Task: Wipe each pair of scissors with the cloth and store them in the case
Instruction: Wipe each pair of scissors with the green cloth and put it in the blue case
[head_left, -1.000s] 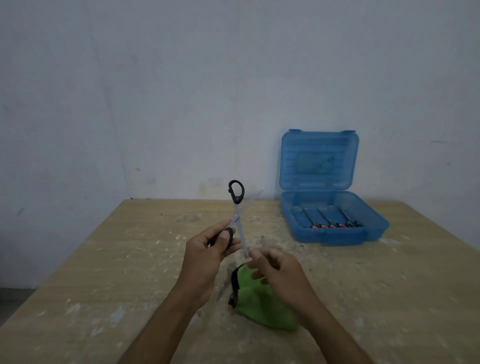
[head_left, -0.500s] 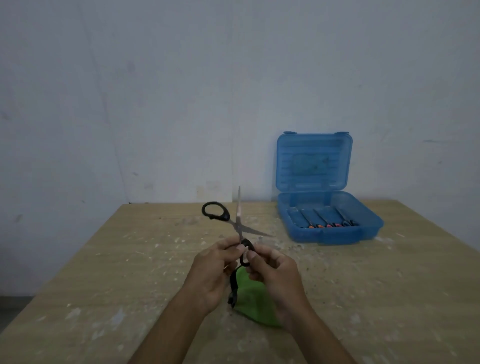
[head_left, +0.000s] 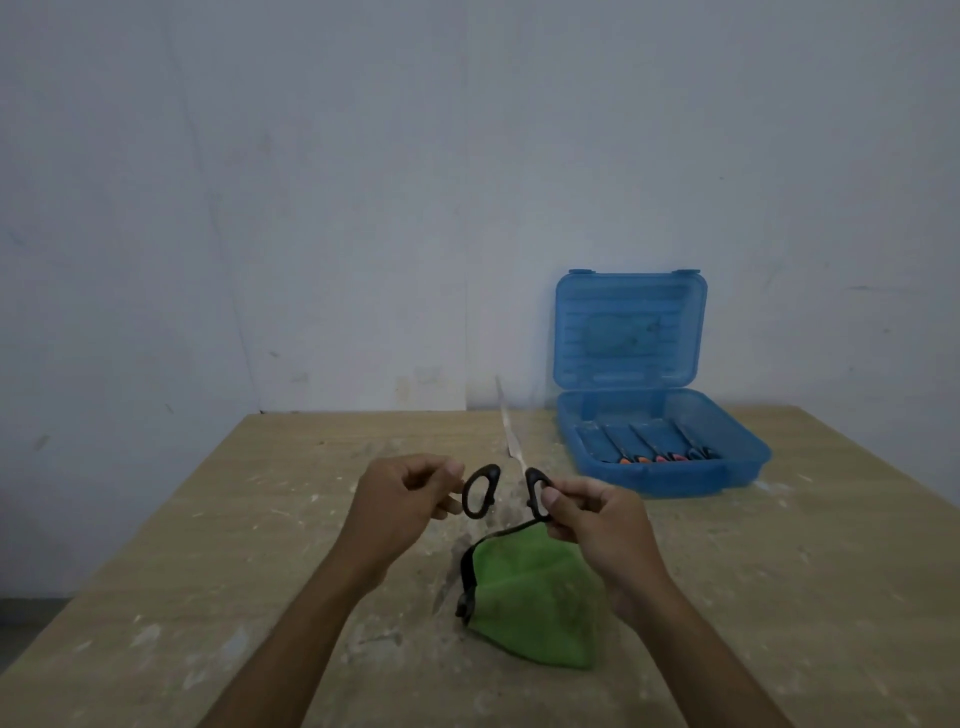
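Both hands hold the scissors (head_left: 511, 470) above the table (head_left: 218, 519), in front of the cloth (head_left: 530, 597) on the wall side. The left hand (head_left: 402, 499) pinches the left black loop with curled fingers; the right hand (head_left: 597, 519) pinches the right loop between thumb and forefinger. The blades, blurred, point away toward the wall (head_left: 363, 182). The green cloth lies crumpled on the table, partly under the right wrist. Beyond the cloth to the right sits the open blue case (head_left: 660, 457), its lid upright, with several tools in a row inside.
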